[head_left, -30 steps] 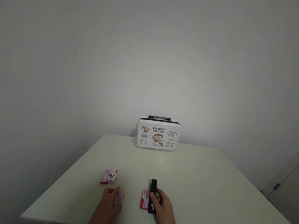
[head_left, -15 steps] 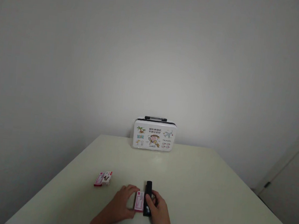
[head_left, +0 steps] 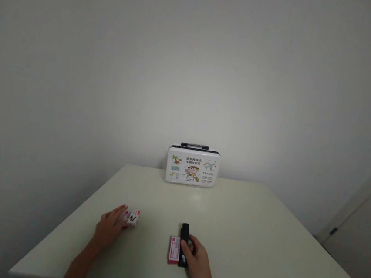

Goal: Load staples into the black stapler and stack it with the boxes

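My right hand [head_left: 199, 258] is closed around a black stapler [head_left: 185, 228], its thumb across the top. Against the stapler's left side lies a white and pink staple box [head_left: 174, 250], flat on the table. Farther left, my left hand [head_left: 110, 226] reaches over a second pink-and-white box [head_left: 126, 217] and covers part of it. Its fingers look stretched out along that box; whether they grip it is hard to see. Touching this box on the right is a small white box [head_left: 133, 218] with a dark stapler-like picture and red marks.
A white carry case [head_left: 192, 168] with cartoon prints and a black handle stands upright at the back of the pale table [head_left: 236, 222], close to the wall [head_left: 198, 70]. On the right is a door-like panel [head_left: 360, 230].
My left hand has left the staple box beside the stapler and moved left to the pair of boxes. My right hand stays on the stapler.
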{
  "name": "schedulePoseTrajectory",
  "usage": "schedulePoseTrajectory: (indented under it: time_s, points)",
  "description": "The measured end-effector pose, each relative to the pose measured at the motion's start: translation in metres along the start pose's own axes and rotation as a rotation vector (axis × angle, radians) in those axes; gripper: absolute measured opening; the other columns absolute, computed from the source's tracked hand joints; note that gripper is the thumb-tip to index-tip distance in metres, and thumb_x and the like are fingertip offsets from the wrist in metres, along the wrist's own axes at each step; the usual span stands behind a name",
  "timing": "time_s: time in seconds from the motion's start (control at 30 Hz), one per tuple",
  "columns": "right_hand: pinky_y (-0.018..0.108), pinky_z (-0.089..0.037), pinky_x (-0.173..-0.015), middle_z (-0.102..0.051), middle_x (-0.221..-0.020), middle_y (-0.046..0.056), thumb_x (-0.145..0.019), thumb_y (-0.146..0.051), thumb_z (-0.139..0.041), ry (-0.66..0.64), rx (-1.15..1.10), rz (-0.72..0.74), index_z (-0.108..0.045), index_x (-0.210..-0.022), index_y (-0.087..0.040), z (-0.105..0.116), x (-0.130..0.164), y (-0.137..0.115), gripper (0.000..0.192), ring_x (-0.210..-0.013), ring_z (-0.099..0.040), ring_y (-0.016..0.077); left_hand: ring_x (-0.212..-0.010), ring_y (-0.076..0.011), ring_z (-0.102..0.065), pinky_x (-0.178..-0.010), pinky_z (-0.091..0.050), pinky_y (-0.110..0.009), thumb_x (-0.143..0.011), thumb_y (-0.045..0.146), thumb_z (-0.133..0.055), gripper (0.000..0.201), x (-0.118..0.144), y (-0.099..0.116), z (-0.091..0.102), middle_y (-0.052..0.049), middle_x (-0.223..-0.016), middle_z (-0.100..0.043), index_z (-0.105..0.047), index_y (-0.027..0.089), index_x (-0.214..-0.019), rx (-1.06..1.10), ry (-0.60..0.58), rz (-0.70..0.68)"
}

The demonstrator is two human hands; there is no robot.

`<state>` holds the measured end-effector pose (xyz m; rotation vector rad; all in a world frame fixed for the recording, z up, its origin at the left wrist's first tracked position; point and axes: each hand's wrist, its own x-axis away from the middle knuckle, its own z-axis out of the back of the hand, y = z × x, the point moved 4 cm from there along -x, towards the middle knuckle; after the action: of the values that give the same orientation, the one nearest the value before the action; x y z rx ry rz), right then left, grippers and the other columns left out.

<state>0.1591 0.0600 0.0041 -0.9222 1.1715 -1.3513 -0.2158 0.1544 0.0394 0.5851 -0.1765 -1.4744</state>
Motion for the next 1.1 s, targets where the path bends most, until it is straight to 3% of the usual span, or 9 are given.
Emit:
schedulePoseTrajectory:
  time_s: [0.13, 0.27, 0.4, 0.57, 0.7, 0.87, 0.97, 1.03, 1.1]
  points:
    - [0.025, -0.036, -0.056, -0.051, -0.068, -0.001, -0.086, -0.067, -0.059, -0.002, -0.018, -0.021, -0.068, -0.121, -0.014, 0.000, 0.000, 0.001, 0.064, -0.064, -0.048, 0.0171, -0.131, -0.0290, -0.047, -0.109, -0.039, -0.041, -0.080, 0.044, -0.060, 0.061, 0.022, -0.029, -0.003, -0.001, -0.144, -0.056, -0.055, 0.029, -0.138, -0.036, -0.125, -0.143]
    - [0.025, -0.037, -0.056, -0.053, -0.068, -0.001, -0.086, -0.067, -0.059, 0.000, -0.025, -0.015, -0.068, -0.121, -0.014, -0.001, 0.000, 0.002, 0.064, -0.063, -0.048, 0.0172, -0.133, -0.0312, -0.046, -0.111, -0.040, -0.044, -0.074, 0.058, -0.068, 0.062, 0.066, -0.014, -0.013, -0.002, -0.143, -0.056, -0.061, 0.030, -0.128, -0.014, -0.099, -0.124]
    - [0.025, -0.036, -0.056, -0.054, -0.068, -0.001, -0.088, -0.067, -0.058, -0.021, -0.006, -0.015, -0.067, -0.123, -0.014, -0.001, -0.001, 0.005, 0.065, -0.063, -0.048, 0.0168, -0.128, -0.0295, -0.052, -0.111, -0.041, -0.044, -0.075, 0.052, -0.071, 0.057, 0.095, 0.039, -0.031, -0.004, -0.135, -0.061, -0.063, 0.030, -0.126, 0.122, -0.084, -0.211]
    - [0.025, -0.036, -0.056, -0.054, -0.067, -0.001, -0.088, -0.067, -0.057, -0.021, 0.018, 0.026, -0.068, -0.121, -0.013, 0.000, -0.001, 0.002, 0.064, -0.063, -0.049, 0.0168, -0.126, -0.0292, -0.054, -0.112, -0.041, -0.042, -0.074, 0.036, -0.074, 0.062, 0.104, 0.123, -0.050, -0.009, -0.134, -0.060, -0.058, 0.027, -0.133, 0.410, -0.249, -0.378]
    - [0.026, -0.037, -0.058, -0.060, -0.071, 0.002, -0.090, -0.064, -0.056, -0.029, 0.012, 0.043, -0.072, -0.113, -0.012, 0.000, 0.003, -0.009, 0.059, -0.065, -0.051, 0.0172, -0.122, -0.0277, -0.055, -0.109, -0.043, -0.040, -0.070, 0.036, -0.080, 0.067, 0.098, 0.162, -0.055, -0.007, -0.132, -0.061, -0.058, 0.030, -0.133, 0.493, -0.360, -0.444]
    - [0.026, -0.041, -0.063, -0.065, -0.077, 0.004, -0.091, -0.063, -0.057, -0.056, -0.028, 0.058, -0.073, -0.110, -0.012, -0.001, 0.004, -0.020, 0.057, -0.070, -0.056, 0.0189, -0.119, -0.0282, -0.056, -0.106, -0.042, -0.040, -0.066, 0.039, -0.085, 0.072, 0.092, 0.168, -0.063, -0.007, -0.132, -0.061, -0.059, 0.030, -0.132, 0.447, -0.394, -0.449]
    - [0.028, -0.046, -0.069, -0.066, -0.083, 0.006, -0.091, -0.066, -0.054, -0.066, -0.071, 0.041, -0.069, -0.121, -0.012, 0.000, 0.005, -0.016, 0.063, -0.076, -0.059, 0.0211, -0.124, -0.0291, -0.053, -0.109, -0.041, -0.041, -0.067, 0.042, -0.085, 0.077, 0.097, 0.166, -0.070, -0.008, -0.137, -0.057, -0.055, 0.031, -0.137, 0.439, -0.403, -0.442]
    - [0.029, -0.047, -0.069, -0.063, -0.081, 0.004, -0.089, -0.066, -0.056, -0.030, -0.073, 0.002, -0.060, -0.135, -0.012, 0.005, 0.010, -0.008, 0.071, -0.075, -0.059, 0.0215, -0.131, -0.0296, -0.047, -0.112, -0.038, -0.042, -0.067, 0.047, -0.084, 0.087, 0.097, 0.158, -0.070, -0.008, -0.144, -0.052, -0.047, 0.032, -0.145, 0.454, -0.379, -0.445]
    - [0.030, -0.047, -0.068, -0.059, -0.080, 0.003, -0.085, -0.065, -0.063, 0.018, -0.038, -0.010, -0.051, -0.144, -0.012, 0.012, 0.017, 0.000, 0.080, -0.073, -0.057, 0.0210, -0.132, -0.0287, -0.047, -0.112, -0.039, -0.043, -0.076, 0.053, -0.075, 0.078, 0.088, 0.139, -0.061, -0.009, -0.144, -0.051, -0.047, 0.030, -0.145, 0.470, -0.274, -0.386]
